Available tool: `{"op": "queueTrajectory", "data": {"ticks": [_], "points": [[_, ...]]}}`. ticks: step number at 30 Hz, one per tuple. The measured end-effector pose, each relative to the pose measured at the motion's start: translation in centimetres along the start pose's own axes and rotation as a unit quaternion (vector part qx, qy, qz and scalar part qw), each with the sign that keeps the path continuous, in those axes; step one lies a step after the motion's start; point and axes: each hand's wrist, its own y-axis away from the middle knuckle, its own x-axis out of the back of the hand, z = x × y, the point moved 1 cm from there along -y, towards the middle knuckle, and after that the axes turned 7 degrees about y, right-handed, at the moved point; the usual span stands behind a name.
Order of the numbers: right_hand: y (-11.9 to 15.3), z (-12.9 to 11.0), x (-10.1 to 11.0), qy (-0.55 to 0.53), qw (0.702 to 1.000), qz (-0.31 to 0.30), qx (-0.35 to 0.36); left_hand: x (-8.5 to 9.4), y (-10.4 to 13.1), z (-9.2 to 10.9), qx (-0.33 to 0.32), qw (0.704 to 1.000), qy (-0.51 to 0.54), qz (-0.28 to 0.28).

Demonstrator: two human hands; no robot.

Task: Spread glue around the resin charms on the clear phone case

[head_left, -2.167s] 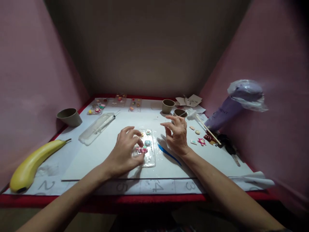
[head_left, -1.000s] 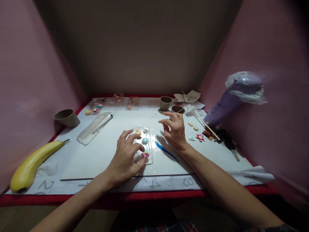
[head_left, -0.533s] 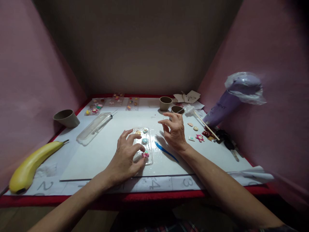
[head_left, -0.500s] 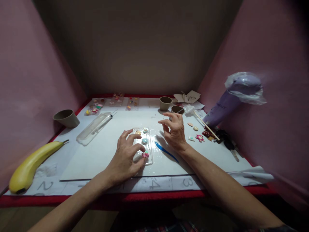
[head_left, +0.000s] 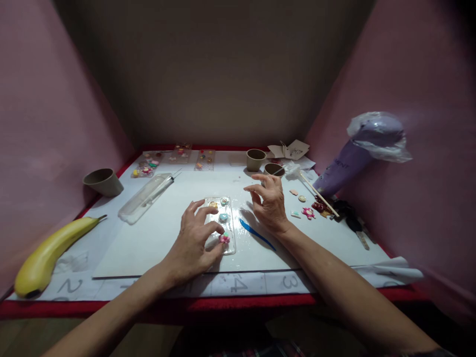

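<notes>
A clear phone case (head_left: 229,248), dotted with small charms, lies flat on the white board in front of me. My left hand (head_left: 197,235) reaches over its left side, thumb and index fingertip on either side of a pink charm (head_left: 224,239) near its lower end. A blue round charm (head_left: 223,217) sits farther up the case, and part of the case is hidden under my fingers. To the right, my right hand (head_left: 268,201) hovers with bent, parted fingers and nothing visible in them. Below it on the board lies a blue plastic tool (head_left: 256,234), like a small knife.
Loose charms, including a pink bear-shaped one (head_left: 308,213), lie right of my right arm. Brown cups (head_left: 256,161) and decorated cases (head_left: 205,159) stand farther back. At left are a clear tray (head_left: 139,201) and a yellow banana (head_left: 52,253); at right, a purple bag (head_left: 344,161).
</notes>
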Motion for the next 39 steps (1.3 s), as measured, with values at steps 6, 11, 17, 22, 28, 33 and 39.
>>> {"op": "queueTrajectory", "data": {"ticks": [6,11,17,22,28,33,39], "points": [[0.03,-0.01,-0.03,0.005,1.000,-0.002,0.004,0.02,0.15,-0.12,0.007,1.000,0.000,-0.011],[0.05,0.01,-0.01,-0.007,1.000,-0.013,-0.001,0.01,0.06,-0.07,0.009,1.000,-0.001,-0.014],[0.00,-0.08,0.01,-0.004,1.000,-0.018,-0.003,0.02,0.01,-0.08,0.001,1.000,0.000,-0.005],[-0.03,-0.17,0.01,0.003,1.000,-0.015,0.006,0.16,0.14,-0.03,-0.001,1.000,0.002,-0.003],[-0.09,-0.13,-0.05,-0.005,1.000,-0.013,0.002,0.25,0.25,-0.16,0.000,1.000,0.000,-0.001],[-0.04,-0.13,-0.03,-0.009,1.000,-0.016,0.000,0.33,0.18,-0.09,0.008,1.000,0.000,-0.006],[-0.05,-0.16,0.00,-0.012,1.000,-0.019,-0.004,0.28,0.06,-0.08,0.003,1.000,0.004,-0.008]]}}
